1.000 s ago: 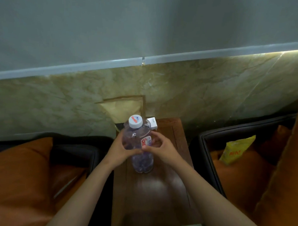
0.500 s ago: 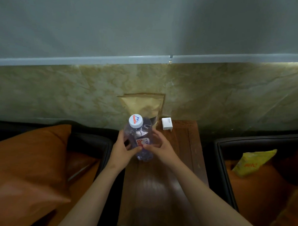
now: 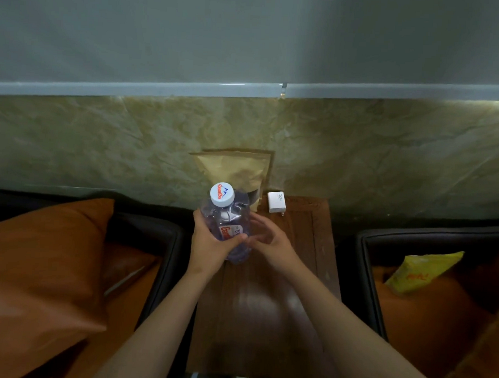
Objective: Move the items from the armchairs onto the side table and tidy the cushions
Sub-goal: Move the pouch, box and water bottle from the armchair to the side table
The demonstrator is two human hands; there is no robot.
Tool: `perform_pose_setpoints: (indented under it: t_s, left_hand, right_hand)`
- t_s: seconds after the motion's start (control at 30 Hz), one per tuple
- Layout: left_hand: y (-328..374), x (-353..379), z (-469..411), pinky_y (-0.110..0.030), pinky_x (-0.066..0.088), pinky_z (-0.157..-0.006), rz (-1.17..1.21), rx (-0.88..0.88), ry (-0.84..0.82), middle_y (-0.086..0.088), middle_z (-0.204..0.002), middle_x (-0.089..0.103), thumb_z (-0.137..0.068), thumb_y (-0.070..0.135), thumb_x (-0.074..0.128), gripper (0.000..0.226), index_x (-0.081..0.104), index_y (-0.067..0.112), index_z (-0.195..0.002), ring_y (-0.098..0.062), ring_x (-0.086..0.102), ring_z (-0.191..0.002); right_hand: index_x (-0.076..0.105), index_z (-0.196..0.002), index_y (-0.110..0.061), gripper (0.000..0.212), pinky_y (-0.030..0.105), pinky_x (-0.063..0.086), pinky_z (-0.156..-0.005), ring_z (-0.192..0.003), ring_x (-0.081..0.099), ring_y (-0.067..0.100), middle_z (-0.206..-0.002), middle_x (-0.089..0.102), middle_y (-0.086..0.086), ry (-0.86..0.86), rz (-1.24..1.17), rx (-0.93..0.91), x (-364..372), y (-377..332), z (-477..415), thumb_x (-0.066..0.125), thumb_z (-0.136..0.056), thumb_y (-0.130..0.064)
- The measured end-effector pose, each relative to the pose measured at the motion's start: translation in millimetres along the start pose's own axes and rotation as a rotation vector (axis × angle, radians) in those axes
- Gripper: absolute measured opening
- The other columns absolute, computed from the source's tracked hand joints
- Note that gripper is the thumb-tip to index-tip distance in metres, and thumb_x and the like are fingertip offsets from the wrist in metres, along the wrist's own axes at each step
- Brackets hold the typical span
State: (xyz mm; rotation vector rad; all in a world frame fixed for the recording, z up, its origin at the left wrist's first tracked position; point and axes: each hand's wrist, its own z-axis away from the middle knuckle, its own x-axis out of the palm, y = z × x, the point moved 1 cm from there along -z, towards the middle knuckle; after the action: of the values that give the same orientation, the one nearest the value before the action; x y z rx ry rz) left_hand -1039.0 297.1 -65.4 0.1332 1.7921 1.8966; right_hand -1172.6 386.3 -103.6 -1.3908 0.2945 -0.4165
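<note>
Your right hand has eased off the water bottle, fingers now loosely curled just beside it (a second ago they wrapped it). The bottle has shifted left, uncovering the white charger.

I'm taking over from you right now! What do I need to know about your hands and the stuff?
Left hand grips the water bottle, which stands on the side table. Right hand is open beside it.
Done: white charger and brown pouch are at the table's back.
Left: move the yellow snack bag off the right armchair, then tidy the cushions, such as the orange cushion.
</note>
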Motion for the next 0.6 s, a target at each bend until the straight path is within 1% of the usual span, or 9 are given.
perform_pose_setpoints:
  t_s: [0.07,0.13,0.23,0.27,0.33,0.4,0.47,0.53,0.6]
  left_hand:
    - [2,3,-4,-0.048,0.053,-0.090,-0.010,0.001,0.023,0.000,-0.118,0.061,-0.041,0.040,0.088,0.091,0.039,0.029,-0.116,-0.015,0.062,-0.108]
    - [3,6,-9,-0.047,0.054,-0.089,-0.026,-0.005,0.033,-0.001,-0.116,0.062,-0.041,0.041,0.088,0.090,0.038,0.030,-0.115,-0.016,0.063,-0.106]
    - [3,8,-19,-0.046,0.054,-0.089,-0.031,0.001,0.029,-0.001,-0.119,0.061,-0.041,0.045,0.087,0.092,0.037,0.033,-0.118,-0.015,0.062,-0.108]
    - [5,8,-23,-0.046,0.054,-0.089,-0.037,0.000,0.027,0.000,-0.120,0.061,-0.042,0.045,0.088,0.093,0.037,0.033,-0.119,-0.015,0.062,-0.109]
    - [5,10,-30,-0.040,0.054,-0.090,-0.047,0.009,0.012,0.003,-0.119,0.059,-0.046,0.034,0.092,0.092,0.037,0.032,-0.120,-0.015,0.060,-0.111]
    - [1,11,-35,-0.036,0.053,-0.090,-0.050,0.021,0.005,0.008,-0.116,0.059,-0.050,0.022,0.094,0.087,0.038,0.042,-0.114,-0.013,0.059,-0.112]
    - [-2,10,-37,-0.038,0.053,-0.091,-0.046,0.017,0.015,0.013,-0.116,0.060,-0.045,0.029,0.094,0.086,0.040,0.055,-0.107,-0.006,0.058,-0.112]
    - [-5,9,-38,-0.036,0.053,-0.091,-0.030,0.011,0.006,0.016,-0.117,0.059,-0.044,0.029,0.093,0.087,0.040,0.055,-0.108,0.000,0.058,-0.112]
    - [-5,10,-39,-0.028,0.053,-0.089,-0.012,0.016,-0.006,0.018,-0.118,0.057,-0.050,0.012,0.093,0.091,0.039,0.049,-0.112,0.005,0.057,-0.109]
  right_hand:
    - [0.052,-0.127,-0.022,0.057,0.025,0.053,-0.079,-0.089,0.064,0.010,-0.124,0.060,0.003,-0.004,-0.014,-0.009,-4,0,-4,0.065,-0.080,0.009]
    - [0.053,-0.124,-0.023,0.056,0.023,0.050,-0.084,-0.099,0.062,0.014,-0.123,0.060,0.001,0.043,-0.006,-0.017,-9,2,-8,0.069,-0.079,0.005]
    - [0.053,-0.125,-0.021,0.058,0.017,0.040,-0.094,-0.112,0.052,0.014,-0.122,0.055,-0.001,0.259,0.112,-0.017,-25,13,-19,0.077,-0.075,-0.003]
    - [0.053,-0.126,-0.018,0.060,0.019,0.037,-0.098,-0.116,0.049,0.014,-0.123,0.053,-0.001,0.326,0.179,-0.020,-33,18,-25,0.079,-0.073,-0.007]
    - [0.054,-0.128,-0.017,0.065,0.031,0.036,-0.105,-0.123,0.046,0.020,-0.128,0.053,0.002,0.407,0.317,-0.015,-49,29,-41,0.082,-0.070,-0.017]
    - [0.053,-0.130,-0.017,0.070,0.035,0.036,-0.104,-0.123,0.045,0.026,-0.129,0.053,0.007,0.426,0.445,0.001,-60,37,-60,0.083,-0.067,-0.024]
    - [0.052,-0.132,-0.016,0.071,0.029,0.031,-0.101,-0.123,0.041,0.028,-0.130,0.050,0.010,0.411,0.532,0.020,-63,42,-77,0.082,-0.067,-0.024]
    - [0.050,-0.133,-0.018,0.072,0.030,0.030,-0.101,-0.124,0.036,0.029,-0.133,0.046,0.011,0.368,0.589,0.020,-62,47,-93,0.081,-0.069,-0.026]
    - [0.048,-0.135,-0.021,0.074,0.035,0.032,-0.103,-0.126,0.033,0.029,-0.137,0.043,0.010,0.312,0.643,0.024,-61,54,-110,0.080,-0.069,-0.028]
